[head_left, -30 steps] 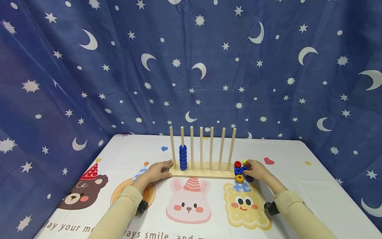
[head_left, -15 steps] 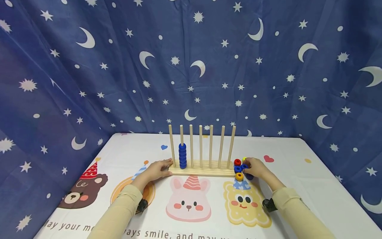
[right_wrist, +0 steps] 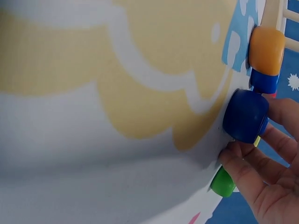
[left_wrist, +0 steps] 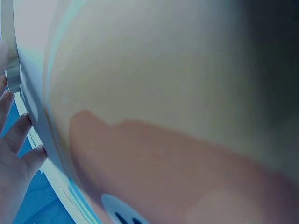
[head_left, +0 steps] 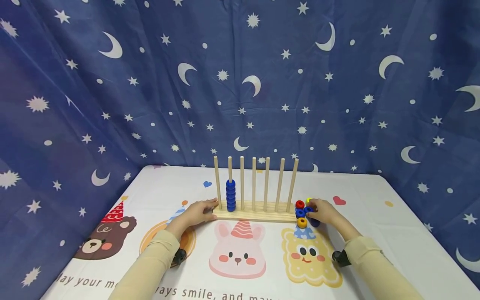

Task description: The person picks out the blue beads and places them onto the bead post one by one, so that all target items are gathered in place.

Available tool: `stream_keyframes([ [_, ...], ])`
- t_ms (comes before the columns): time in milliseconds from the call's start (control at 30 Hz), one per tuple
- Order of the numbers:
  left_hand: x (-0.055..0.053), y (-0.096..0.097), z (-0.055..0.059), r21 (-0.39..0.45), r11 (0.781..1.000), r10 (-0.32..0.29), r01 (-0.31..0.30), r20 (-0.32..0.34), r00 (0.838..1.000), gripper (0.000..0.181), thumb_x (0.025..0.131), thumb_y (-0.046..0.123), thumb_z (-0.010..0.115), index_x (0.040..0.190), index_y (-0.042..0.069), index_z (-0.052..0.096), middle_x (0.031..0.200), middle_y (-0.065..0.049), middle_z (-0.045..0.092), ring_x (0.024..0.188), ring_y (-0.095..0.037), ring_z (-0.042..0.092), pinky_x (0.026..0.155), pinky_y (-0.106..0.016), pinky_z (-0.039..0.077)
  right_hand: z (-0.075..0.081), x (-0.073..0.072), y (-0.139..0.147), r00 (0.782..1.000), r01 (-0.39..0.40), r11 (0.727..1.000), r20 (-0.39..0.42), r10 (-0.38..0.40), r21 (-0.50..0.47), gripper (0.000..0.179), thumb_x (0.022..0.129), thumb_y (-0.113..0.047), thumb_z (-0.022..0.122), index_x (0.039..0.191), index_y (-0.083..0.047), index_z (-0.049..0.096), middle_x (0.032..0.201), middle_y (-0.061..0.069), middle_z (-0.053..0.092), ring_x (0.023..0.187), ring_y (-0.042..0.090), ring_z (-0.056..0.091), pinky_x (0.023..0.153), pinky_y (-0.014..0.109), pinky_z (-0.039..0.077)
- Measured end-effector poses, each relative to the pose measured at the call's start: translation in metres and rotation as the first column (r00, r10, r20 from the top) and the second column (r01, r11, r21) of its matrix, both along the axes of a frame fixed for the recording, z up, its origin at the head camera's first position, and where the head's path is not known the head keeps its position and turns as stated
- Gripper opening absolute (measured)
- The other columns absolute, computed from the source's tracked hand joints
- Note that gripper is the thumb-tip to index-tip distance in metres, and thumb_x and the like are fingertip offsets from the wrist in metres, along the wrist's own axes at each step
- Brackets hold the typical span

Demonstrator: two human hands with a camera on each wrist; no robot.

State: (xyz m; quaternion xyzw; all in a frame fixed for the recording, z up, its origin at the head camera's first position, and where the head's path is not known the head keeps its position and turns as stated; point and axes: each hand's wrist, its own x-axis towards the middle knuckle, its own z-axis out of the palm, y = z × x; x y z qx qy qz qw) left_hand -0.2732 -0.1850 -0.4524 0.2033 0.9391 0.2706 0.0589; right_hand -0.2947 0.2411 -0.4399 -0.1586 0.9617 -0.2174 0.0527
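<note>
A wooden peg rack (head_left: 254,216) stands on the table with a row of upright pegs. Several blue beads (head_left: 230,196) are stacked on its second peg from the left. My left hand (head_left: 196,213) holds the left end of the rack's base, thumb in front and fingers behind. Off the rack's right end, my right hand (head_left: 323,211) pinches a blue bead (head_left: 308,210) between thumb and index finger. Close by are a red bead (head_left: 300,204), an orange bead (head_left: 301,223), a yellow bead (head_left: 309,201) and a dark blue bead (right_wrist: 245,115). A green bead (right_wrist: 223,182) lies near the other fingers.
A white tablecloth (head_left: 273,254) with cartoon animals covers the table. Behind it hangs a dark blue curtain (head_left: 210,96) with moons and stars. Black wrist cameras sit under both forearms, the left camera (head_left: 179,256) and the right camera (head_left: 340,258).
The head view shifts slightly. My right fingers move a little at the blue bead. My left hand stays at the rack's left end, and the stacked beads look the same.
</note>
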Motion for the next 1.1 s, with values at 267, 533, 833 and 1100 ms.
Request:
stream_keyframes([
  [267, -0.001, 0.0, 0.0, 0.001, 1.0, -0.007, 0.007, -0.011, 1.0, 0.053, 0.086, 0.022, 0.067, 0.132, 0.0, 0.053, 0.144, -0.016, 0.044, 0.134, -0.039, 0.038, 0.111, -0.052, 0.031, 0.0, 0.0, 0.005, 0.999, -0.038, 0.999, -0.033, 0.037, -0.035, 0.026, 0.082, -0.008, 0.067, 0.099, 0.01, 0.06, 0.088, 0.021, 0.064, 0.081, 0.029, 0.059, 0.079, 0.047, 0.054],
  [533, -0.002, 0.001, -0.001, -0.005, 1.0, -0.006, 0.006, -0.005, 1.0, 0.053, 0.086, 0.023, 0.068, 0.131, 0.0, 0.053, 0.144, -0.016, 0.045, 0.133, -0.04, 0.039, 0.11, -0.053, 0.032, 0.003, 0.001, 0.011, 0.999, -0.035, 0.998, 0.011, 0.036, -0.056, 0.027, 0.085, -0.011, 0.066, 0.102, 0.009, 0.058, 0.091, 0.021, 0.064, 0.083, 0.028, 0.061, 0.079, 0.045, 0.056],
  [833, -0.003, 0.001, -0.001, 0.005, 1.0, -0.004, 0.004, 0.005, 1.0, 0.054, 0.086, 0.024, 0.068, 0.132, 0.001, 0.053, 0.145, -0.014, 0.044, 0.134, -0.039, 0.038, 0.111, -0.053, 0.031, 0.013, 0.004, 0.017, 1.0, -0.007, 0.997, 0.011, 0.008, -0.08, 0.03, 0.086, -0.011, 0.064, 0.106, 0.009, 0.056, 0.092, 0.021, 0.065, 0.082, 0.027, 0.062, 0.077, 0.044, 0.057],
  [1100, -0.001, 0.0, -0.001, 0.002, 1.0, 0.002, -0.002, 0.011, 1.0, 0.054, 0.086, 0.023, 0.068, 0.132, 0.001, 0.053, 0.144, -0.015, 0.044, 0.134, -0.039, 0.038, 0.111, -0.052, 0.031, 0.015, 0.011, 0.019, 0.996, -0.045, 0.99, -0.081, 0.035, -0.13, 0.028, 0.084, -0.014, 0.066, 0.099, 0.008, 0.058, 0.086, 0.018, 0.067, 0.077, 0.024, 0.064, 0.072, 0.041, 0.058],
])
